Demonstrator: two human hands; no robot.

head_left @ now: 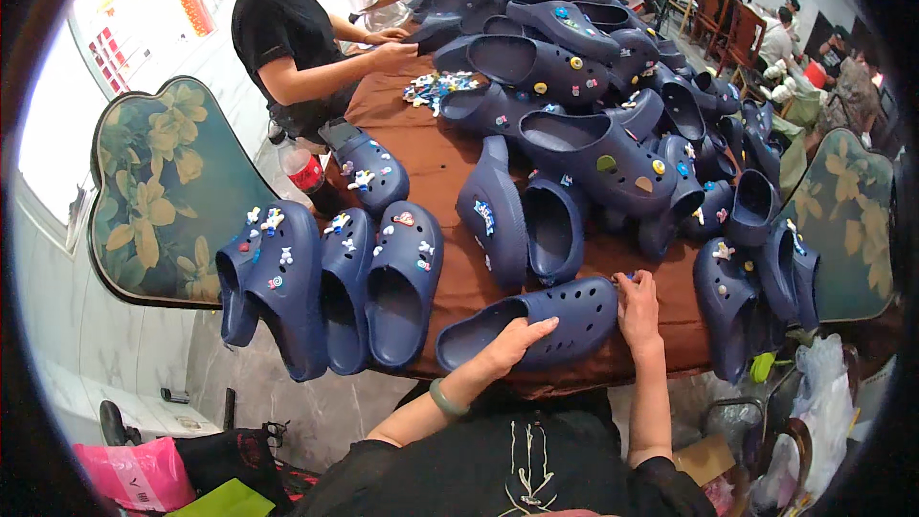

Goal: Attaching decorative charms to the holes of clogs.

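A navy clog with bare holes lies at the table's near edge, its toe pointing right. My left hand is closed around its near side, the thumb across the upper and the other fingers hidden. Just beyond the toe, my right hand pinches a tiny dark-blue piece, too small to name. Left of the held clog stands another navy clog with charms on its upper. Behind the held clog, a clog tilts up with a blue star-like charm on it.
Charm-studded clogs are heaped along the brown-covered table. Several more line its left edge, beside a cola bottle. Loose charms lie farther back, near a person in black. Floral chair backs flank the table.
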